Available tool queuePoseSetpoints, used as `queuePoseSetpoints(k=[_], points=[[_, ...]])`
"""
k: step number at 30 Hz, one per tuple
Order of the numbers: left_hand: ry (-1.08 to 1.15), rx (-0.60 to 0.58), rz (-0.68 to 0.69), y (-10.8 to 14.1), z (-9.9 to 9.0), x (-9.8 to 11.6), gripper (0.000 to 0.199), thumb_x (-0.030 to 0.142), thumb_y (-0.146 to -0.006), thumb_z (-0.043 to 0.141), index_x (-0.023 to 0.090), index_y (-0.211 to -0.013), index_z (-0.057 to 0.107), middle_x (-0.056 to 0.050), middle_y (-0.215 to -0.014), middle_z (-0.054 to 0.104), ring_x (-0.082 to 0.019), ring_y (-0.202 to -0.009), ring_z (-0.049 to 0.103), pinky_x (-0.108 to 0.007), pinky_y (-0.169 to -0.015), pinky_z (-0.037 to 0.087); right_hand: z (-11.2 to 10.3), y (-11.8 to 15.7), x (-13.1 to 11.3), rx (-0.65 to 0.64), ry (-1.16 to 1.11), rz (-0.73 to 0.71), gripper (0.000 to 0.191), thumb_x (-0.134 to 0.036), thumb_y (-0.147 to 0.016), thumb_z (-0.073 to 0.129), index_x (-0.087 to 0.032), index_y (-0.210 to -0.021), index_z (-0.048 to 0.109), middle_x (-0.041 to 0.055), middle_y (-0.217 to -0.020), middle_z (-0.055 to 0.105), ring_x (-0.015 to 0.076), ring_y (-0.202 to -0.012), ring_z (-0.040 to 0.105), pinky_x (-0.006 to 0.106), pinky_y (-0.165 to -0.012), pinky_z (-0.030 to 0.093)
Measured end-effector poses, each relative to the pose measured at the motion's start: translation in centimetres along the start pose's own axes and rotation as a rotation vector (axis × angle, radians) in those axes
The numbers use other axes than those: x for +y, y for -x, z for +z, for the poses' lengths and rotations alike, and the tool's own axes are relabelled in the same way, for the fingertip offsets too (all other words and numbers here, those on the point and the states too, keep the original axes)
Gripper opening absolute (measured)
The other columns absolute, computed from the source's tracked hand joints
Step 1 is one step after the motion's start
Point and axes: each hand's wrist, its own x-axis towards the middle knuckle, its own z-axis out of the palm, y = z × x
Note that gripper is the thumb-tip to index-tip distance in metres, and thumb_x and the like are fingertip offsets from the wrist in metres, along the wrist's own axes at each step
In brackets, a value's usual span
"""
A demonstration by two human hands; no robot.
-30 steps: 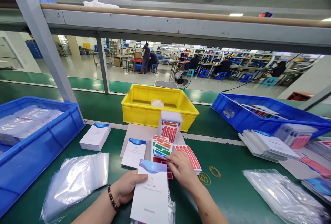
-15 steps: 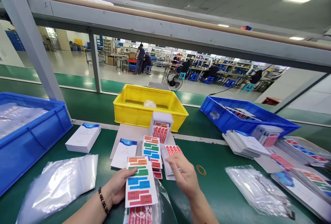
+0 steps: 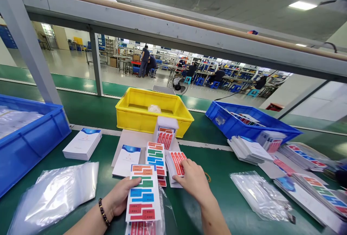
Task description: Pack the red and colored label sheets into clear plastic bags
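My left hand (image 3: 121, 195), with a dark bead bracelet on the wrist, grips a sticker sheet (image 3: 143, 193) printed in orange, green, blue and red. Under that sheet lies a clear plastic bag (image 3: 164, 206) and a red-printed sheet (image 3: 141, 228). My right hand (image 3: 193, 179) has its thumb and fingers closed on a red sticker sheet (image 3: 177, 161) at the top of a small stack. Between the hands sits a pile of multicoloured sticker sheets (image 3: 155, 155). A stack of white booklets (image 3: 127, 159) with blue tops is to its left.
A yellow bin (image 3: 151, 115) stands behind a sticker bundle (image 3: 166, 133). Blue bins flank the bench at left (image 3: 32, 133) and right (image 3: 225, 123). Clear bags lie left (image 3: 62, 191) and right (image 3: 260, 191). More booklets (image 3: 82, 142) stand at left.
My right hand has come down onto the red sticker stack and its fingers now close on the top sheet. The left hand still holds its multicoloured sheet. The view has shifted slightly.
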Motion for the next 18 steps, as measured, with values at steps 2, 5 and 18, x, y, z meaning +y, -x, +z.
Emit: queuePoseSetpoints(k=[2,5,18], points=[[-0.002,0.016,-0.005,0.1,0.1,0.1,0.041,0.027,-0.062,0.076,0.006,-0.092,0.057,-0.015,-0.089,0.068,-0.028,-0.080,0.066,-0.035,-0.076,0.050,-0.2,0.2,0.5,-0.017,-0.038,-0.035,0.021,-0.026,-0.066,0.064,-0.017,-0.081,0.053,0.0064,-0.089,0.056,0.0231,-0.083,0.051,0.032,-0.069,0.032],[-0.006,0.032,-0.014,0.2,0.3,0.2,0.039,0.026,-0.064,0.075,0.006,-0.093,0.057,-0.015,-0.090,0.068,-0.028,-0.081,0.066,-0.035,-0.074,0.051,-0.2,0.4,1.1,-0.047,-0.087,-0.044,0.018,-0.019,-0.067,0.062,-0.018,-0.082,0.052,0.0046,-0.090,0.056,0.0216,-0.085,0.050,0.031,-0.070,0.032],[0.004,0.014,0.005,-0.4,-0.5,-0.2,0.047,0.027,-0.061,0.077,0.006,-0.096,0.055,-0.016,-0.090,0.068,-0.029,-0.081,0.066,-0.037,-0.076,0.051,-0.9,0.3,2.3,-0.135,-0.261,-0.089,0.015,-0.025,-0.082,0.050,-0.022,-0.083,0.064,0.0041,-0.093,0.058,0.0200,-0.089,0.052,0.033,-0.078,0.035]])
